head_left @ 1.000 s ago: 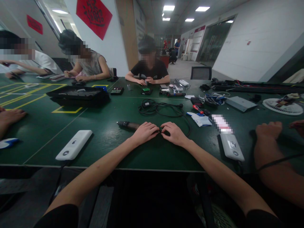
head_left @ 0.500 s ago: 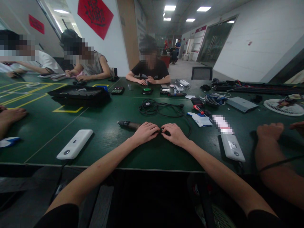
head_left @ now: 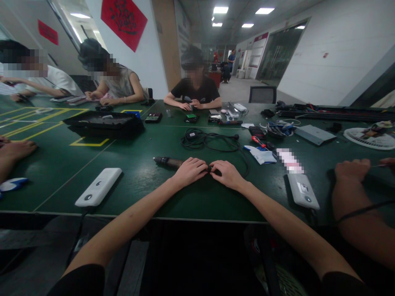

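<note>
My left hand (head_left: 189, 171) rests on the green table (head_left: 132, 172) with its fingers curled over the rear of a dark electric screwdriver (head_left: 168, 162) that lies pointing left. My right hand (head_left: 226, 174) lies just to its right, fingers closed on the black cable end (head_left: 210, 168) at the tool's tail. The two hands nearly touch. A black cable (head_left: 212, 142) coils on the table behind them.
A white device (head_left: 98, 187) lies at the near left and another (head_left: 303, 191) at the near right. A black tray (head_left: 103, 123) stands at the back left. A red screwdriver (head_left: 256, 141), a grey box (head_left: 314, 134) and small parts lie at the right. Other people's hands (head_left: 352, 169) work on both sides.
</note>
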Demonstrator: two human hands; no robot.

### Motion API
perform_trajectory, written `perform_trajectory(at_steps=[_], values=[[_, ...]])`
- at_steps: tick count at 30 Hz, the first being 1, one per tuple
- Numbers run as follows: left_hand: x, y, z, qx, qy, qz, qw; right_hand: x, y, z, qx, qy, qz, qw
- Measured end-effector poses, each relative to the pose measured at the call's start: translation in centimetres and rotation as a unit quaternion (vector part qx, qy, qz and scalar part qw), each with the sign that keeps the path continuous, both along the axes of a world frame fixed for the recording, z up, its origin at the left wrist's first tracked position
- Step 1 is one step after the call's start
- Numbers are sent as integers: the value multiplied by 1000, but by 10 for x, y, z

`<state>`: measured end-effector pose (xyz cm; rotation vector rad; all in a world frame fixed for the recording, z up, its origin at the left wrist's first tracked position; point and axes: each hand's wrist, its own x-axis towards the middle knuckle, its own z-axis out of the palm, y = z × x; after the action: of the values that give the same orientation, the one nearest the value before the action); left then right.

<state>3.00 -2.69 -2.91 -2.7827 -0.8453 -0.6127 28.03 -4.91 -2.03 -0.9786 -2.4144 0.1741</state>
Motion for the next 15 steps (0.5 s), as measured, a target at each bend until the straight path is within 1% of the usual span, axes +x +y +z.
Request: perform_trajectory(at_steps=[15], values=[[0, 5, -3, -8, 0, -8, 1000, 1, 4, -8, 5, 1, -8, 1000]])
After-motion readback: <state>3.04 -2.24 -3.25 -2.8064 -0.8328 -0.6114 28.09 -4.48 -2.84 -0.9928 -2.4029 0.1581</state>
